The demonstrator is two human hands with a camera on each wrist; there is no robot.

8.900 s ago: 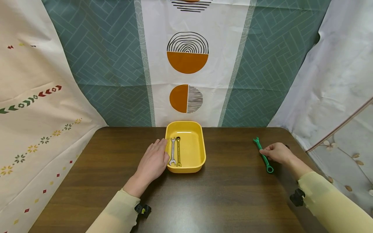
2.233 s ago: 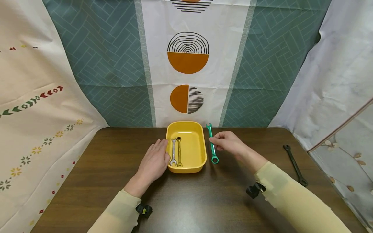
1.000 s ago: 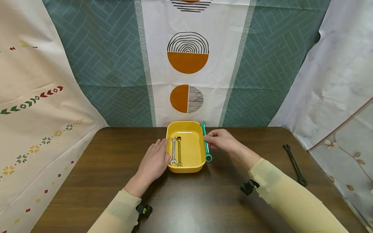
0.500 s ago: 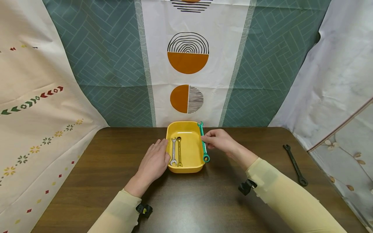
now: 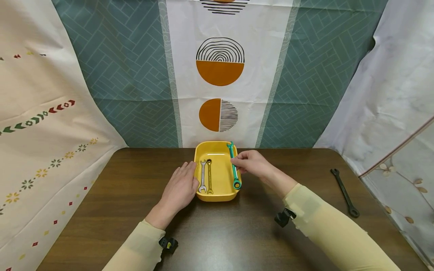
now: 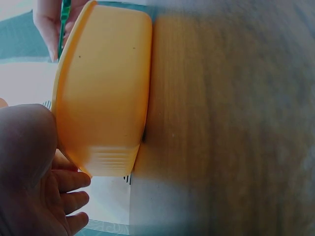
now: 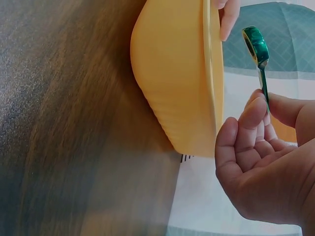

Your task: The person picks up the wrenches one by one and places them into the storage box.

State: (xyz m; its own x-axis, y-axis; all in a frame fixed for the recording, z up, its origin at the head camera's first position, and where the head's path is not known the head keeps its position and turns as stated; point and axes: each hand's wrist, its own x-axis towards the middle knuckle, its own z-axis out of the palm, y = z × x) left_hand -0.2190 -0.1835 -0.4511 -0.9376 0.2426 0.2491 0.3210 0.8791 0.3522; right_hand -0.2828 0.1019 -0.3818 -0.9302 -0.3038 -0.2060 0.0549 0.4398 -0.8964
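Observation:
In the head view a green combination wrench (image 5: 234, 169) is pinched at mid-shaft between the thumb and fingers of my right hand (image 5: 252, 164). It overlaps the right rim of a yellow plastic bin (image 5: 222, 197). The right wrist view has the wrench's ring end (image 7: 257, 45) above the rim's level. My left hand (image 5: 179, 185) rests with straight fingers against the bin's left rim. Inside the bin, along its left side, a silver open-end wrench (image 5: 202, 177) and a brass-coloured wrench (image 5: 210, 177) lie side by side.
A black wrench (image 5: 345, 194) lies on the dark wooden table (image 5: 237, 237) near its right edge. Patterned cloth (image 5: 220, 90) hangs right behind the table, with more cloth on both sides.
From the table's right side, my right hand has brought the green wrench left to the bin, lately sliding over its right rim. The black wrench is now uncovered. My left hand stays put.

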